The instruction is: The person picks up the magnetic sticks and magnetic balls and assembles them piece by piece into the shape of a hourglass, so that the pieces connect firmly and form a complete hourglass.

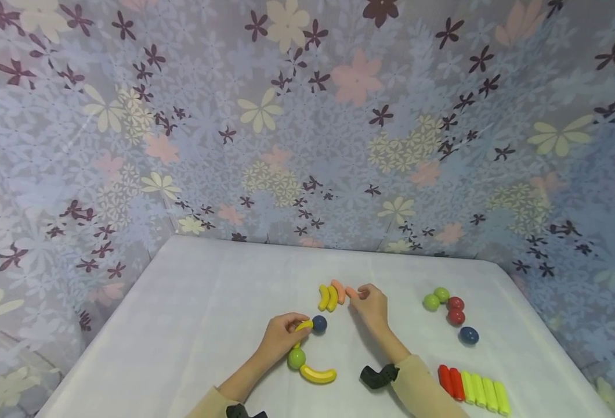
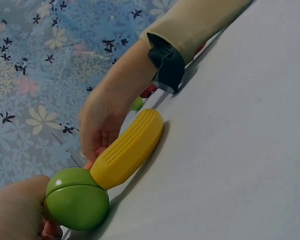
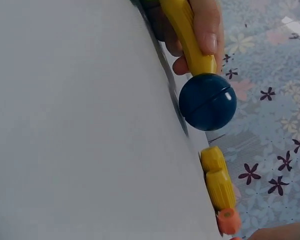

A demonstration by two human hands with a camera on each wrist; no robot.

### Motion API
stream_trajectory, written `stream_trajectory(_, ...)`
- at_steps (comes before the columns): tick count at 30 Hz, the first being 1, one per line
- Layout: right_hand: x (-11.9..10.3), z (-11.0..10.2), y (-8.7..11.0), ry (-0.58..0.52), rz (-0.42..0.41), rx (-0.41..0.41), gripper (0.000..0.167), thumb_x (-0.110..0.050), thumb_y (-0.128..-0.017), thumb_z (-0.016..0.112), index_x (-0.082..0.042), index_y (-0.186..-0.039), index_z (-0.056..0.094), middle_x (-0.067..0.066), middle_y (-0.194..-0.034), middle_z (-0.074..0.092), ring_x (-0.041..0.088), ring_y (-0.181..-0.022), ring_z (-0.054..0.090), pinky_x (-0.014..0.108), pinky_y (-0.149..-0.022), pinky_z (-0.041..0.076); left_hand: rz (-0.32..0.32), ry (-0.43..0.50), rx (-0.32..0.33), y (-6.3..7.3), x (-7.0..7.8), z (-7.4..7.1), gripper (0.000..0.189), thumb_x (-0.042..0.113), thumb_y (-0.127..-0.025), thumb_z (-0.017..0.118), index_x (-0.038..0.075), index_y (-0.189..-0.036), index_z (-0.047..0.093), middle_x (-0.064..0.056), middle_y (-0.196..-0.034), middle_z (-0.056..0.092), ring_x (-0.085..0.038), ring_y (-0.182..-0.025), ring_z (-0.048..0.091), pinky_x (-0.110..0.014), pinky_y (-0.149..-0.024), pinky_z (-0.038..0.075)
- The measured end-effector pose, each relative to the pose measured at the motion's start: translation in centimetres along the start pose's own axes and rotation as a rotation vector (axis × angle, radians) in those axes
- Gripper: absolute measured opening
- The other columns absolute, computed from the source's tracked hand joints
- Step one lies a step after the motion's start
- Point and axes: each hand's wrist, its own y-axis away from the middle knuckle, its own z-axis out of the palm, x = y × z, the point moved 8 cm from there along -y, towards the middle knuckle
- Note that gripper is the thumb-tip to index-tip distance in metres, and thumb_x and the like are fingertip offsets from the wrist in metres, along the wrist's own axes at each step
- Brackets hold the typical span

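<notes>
My left hand (image 1: 281, 337) grips a yellow curved stick (image 1: 303, 326) between thumb and fingers. A dark blue ball (image 1: 319, 324) joins one end of that stick and a green ball (image 1: 296, 359) the other. From the green ball a second yellow curved stick (image 1: 318, 374) runs along the table. My right hand (image 1: 372, 307), farther back, pinches an orange curved stick (image 1: 351, 292) with its fingertips. Beside it lie another orange curved stick (image 1: 339, 291) and two loose yellow curved sticks (image 1: 332, 297). In the right wrist view the blue ball (image 3: 208, 102) touches the gripped stick's end.
At the right of the white table (image 1: 182, 325) lie two green balls (image 1: 431, 302), two red balls (image 1: 456, 316) and a blue ball (image 1: 469, 335). Nearer are two red straight sticks (image 1: 451, 383) beside several yellow-green ones (image 1: 484, 392). A flowered curtain (image 1: 307, 145) hangs behind.
</notes>
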Motion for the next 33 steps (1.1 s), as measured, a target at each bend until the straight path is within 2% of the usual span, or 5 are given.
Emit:
stream_trajectory(6,0.6,-1.5,1.0,0.043,-0.008,0.002,0.026,-0.015,-0.076,0.074,0.003,-0.094,0.066,0.015,-0.079,0.068,0.018,-0.067,0.059,0.024,-0.059,0.044,-0.014,-0.006,-0.009,0.1,0.2,0.0,0.026,0.023,-0.085,0.07,0.008,-0.106,0.07,0.006,-0.065,0.047,-0.003,-0.056,0.039,-0.015,-0.05,0.033)
stream_trajectory(11,1.0,-2.4,2.0,0.004,0.005,-0.009,0.041,-0.032,-0.077,0.079,0.002,-0.096,0.066,0.015,-0.082,0.069,0.012,-0.062,0.059,0.021,-0.054,0.046,-0.02,-0.012,-0.009,0.0,0.2,0.0,0.026,0.024,-0.085,0.069,0.009,-0.107,0.07,0.006,-0.066,0.047,-0.003,-0.057,0.039,-0.015,-0.051,0.033)
stream_trajectory(20,-0.2,-1.5,4.4,-0.086,0.032,-0.138,0.033,-0.021,-0.077,0.079,0.001,-0.098,0.065,0.012,-0.083,0.066,0.009,-0.061,0.057,0.021,-0.048,0.049,-0.023,-0.019,-0.005,-0.1,0.0,0.1,0.026,0.025,-0.086,0.068,0.009,-0.106,0.069,0.006,-0.067,0.049,-0.003,-0.057,0.04,-0.015,-0.051,0.034)
stream_trajectory(29,-2.5,0.0,6.5,-0.184,-0.141,-0.195,0.022,-0.003,-0.073,0.074,0.005,-0.09,0.064,0.01,-0.075,0.064,0.006,-0.061,0.056,0.021,-0.046,0.049,-0.005,-0.007,-0.002,-0.1,0.1,0.1,0.026,0.025,-0.086,0.068,0.009,-0.106,0.069,0.006,-0.068,0.05,-0.003,-0.058,0.041,-0.015,-0.052,0.034)
stream_trajectory(33,-2.7,0.3,6.8,-0.191,-0.137,-0.199,0.023,-0.001,-0.07,0.071,0.005,-0.091,0.065,0.009,-0.076,0.065,0.006,-0.062,0.056,0.021,-0.046,0.049,0.012,-0.007,0.011,0.0,0.3,-0.1,0.025,0.023,-0.086,0.069,0.008,-0.105,0.069,0.005,-0.069,0.051,-0.002,-0.057,0.04,-0.015,-0.051,0.034)
